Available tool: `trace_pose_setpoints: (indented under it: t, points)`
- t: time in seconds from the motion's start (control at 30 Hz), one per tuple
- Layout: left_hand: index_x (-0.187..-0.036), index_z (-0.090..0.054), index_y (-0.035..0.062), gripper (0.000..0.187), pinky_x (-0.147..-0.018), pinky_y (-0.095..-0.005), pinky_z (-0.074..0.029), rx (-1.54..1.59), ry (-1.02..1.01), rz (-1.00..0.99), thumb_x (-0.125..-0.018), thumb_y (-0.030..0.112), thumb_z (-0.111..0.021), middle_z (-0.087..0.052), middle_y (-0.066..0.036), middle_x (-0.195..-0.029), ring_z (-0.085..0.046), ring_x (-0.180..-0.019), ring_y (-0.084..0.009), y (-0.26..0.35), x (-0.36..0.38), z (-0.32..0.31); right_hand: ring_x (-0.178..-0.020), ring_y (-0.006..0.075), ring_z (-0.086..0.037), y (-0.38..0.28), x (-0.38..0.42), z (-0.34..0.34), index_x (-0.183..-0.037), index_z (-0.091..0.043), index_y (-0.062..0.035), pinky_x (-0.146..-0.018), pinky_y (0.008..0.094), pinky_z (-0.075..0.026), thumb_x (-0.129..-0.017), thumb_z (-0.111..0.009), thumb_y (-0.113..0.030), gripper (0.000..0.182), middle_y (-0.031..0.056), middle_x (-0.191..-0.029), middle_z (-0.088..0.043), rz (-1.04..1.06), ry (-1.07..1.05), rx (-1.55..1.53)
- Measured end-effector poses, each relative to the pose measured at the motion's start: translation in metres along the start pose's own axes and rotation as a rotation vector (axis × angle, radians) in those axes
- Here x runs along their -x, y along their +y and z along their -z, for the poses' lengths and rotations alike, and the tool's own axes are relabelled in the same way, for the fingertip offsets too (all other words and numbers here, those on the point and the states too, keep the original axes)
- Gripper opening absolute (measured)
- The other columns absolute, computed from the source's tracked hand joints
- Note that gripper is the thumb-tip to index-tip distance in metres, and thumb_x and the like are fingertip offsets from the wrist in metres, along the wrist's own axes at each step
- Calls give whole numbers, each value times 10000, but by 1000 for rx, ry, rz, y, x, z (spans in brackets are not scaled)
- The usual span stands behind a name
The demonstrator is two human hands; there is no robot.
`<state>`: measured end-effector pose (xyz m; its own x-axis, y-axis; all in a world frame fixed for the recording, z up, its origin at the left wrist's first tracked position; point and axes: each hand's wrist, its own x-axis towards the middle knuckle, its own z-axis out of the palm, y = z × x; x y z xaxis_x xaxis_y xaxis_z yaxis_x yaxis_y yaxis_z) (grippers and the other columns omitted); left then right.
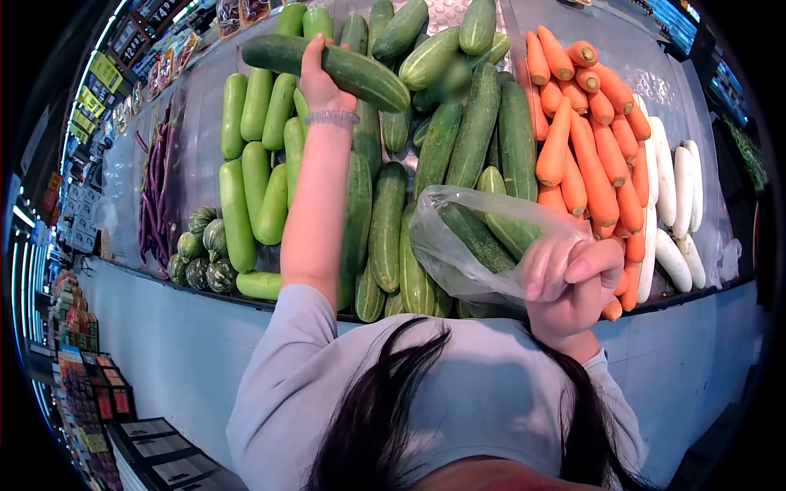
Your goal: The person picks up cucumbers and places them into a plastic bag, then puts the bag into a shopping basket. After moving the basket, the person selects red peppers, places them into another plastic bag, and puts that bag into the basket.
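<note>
My left hand (323, 86), with a beaded bracelet at the wrist, reaches over the vegetable display. Its fingers wrap round the middle of a large dark green cucumber (368, 78), lifted and lying roughly crosswise. Below it, many similar cucumbers (471, 135) are piled lengthwise. Close to my body, my right hand (577, 282) is closed on the edge of a clear plastic bag (483, 282). The bag's mouth gapes to the left, above the front cucumbers, which show through the thin film.
Pale green gourds (237, 204), small striped squashes (214, 239) and long purple eggplants (155, 188) lie on the left. Carrots (602, 164) and white radishes (671, 184) are heaped on the right. A dark front edge (688, 304) borders the display, with shelves (82, 393) at far left.
</note>
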<state>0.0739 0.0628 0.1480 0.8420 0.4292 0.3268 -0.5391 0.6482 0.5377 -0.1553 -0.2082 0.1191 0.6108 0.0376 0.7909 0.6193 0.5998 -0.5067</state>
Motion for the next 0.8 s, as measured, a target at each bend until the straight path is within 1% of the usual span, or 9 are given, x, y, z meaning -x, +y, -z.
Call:
trace_pose_setpoints:
  t: [0.07,0.13,0.2,0.3,0.33,0.4,0.47,0.53,0.8]
  points:
    - [-882,-547,72,297,-763,-406,-497,19,-97,-123,-783,311,-693,-581,-84,-848,-582,-803,-231,-6,-47,-35,-469,165,-486,1,4,3,-861,-519,-40,-432,271,-428,-950,-390,-13,159,54,-543,-443,3,23,13]
    - [-1281,-441,1,674,-931,-496,-437,3,-32,46,-761,294,-753,-577,-188,-1153,-568,-1037,-266,-5,-58,-87,-472,166,-505,2,1,11,-865,-531,-40,-431,266,-432,-943,-397,-6,158,67,-551,-467,-6,-24,-64]
    - [-1230,-466,12,596,-894,-389,-469,-530,-145,-62,-757,253,-739,-550,-166,-1159,-559,-1017,-260,-34,-122,-92,-470,164,-511,1,2,11,-858,-530,-39,-431,263,-430,-944,-391,-6,167,79,-560,-486,-31,1,-56]
    - [-1159,-542,34,465,-684,-323,-519,-916,97,-833,-756,184,-718,-614,-76,-788,-599,-636,-184,-127,-184,-89,-470,157,-521,1,0,12,-849,-531,-35,-430,259,-419,-931,-379,27,183,86,-561,-501,-10,10,9]
    - [-1169,-461,-1,697,-878,-406,-487,-1061,-129,-648,-646,296,-815,-584,-150,-1063,-592,-995,-292,-116,-160,-86,-471,156,-523,1,0,12,-848,-531,-34,-430,258,-417,-928,-378,33,186,83,-559,-500,-13,16,28]
    - [-1282,-359,0,938,-958,-396,-448,-1278,-196,-484,-563,346,-852,-515,-222,-1216,-534,-1127,-330,-142,-177,-76,-466,156,-522,3,-1,15,-831,-549,-19,-433,260,-417,-899,-381,58,197,73,-543,-497,-10,43,4]
    - [-1281,-397,39,901,-981,-400,-433,-1535,-221,-270,-563,358,-839,-475,-243,-1262,-500,-1169,-338,-144,-147,-86,-462,156,-518,5,1,19,-822,-558,-9,-435,262,-419,-885,-382,68,202,73,-537,-499,-14,50,-1]
    - [-1325,-444,95,741,-973,-405,-435,-1904,-550,-300,-678,319,-728,-505,-204,-1280,-523,-1147,-345,-150,-140,-95,-456,155,-512,7,0,20,-815,-564,1,-436,266,-421,-876,-386,71,201,79,-531,-505,-9,77,-17]
    - [-1039,-663,96,311,-1025,-563,-302,-2406,-974,-892,-798,266,-566,-455,-119,-1345,-385,-1293,-254,-125,-59,-83,-431,149,-498,13,-1,17,-819,-554,-5,-412,257,-401,-909,-407,28,176,83,-531,-518,-1,80,-32]
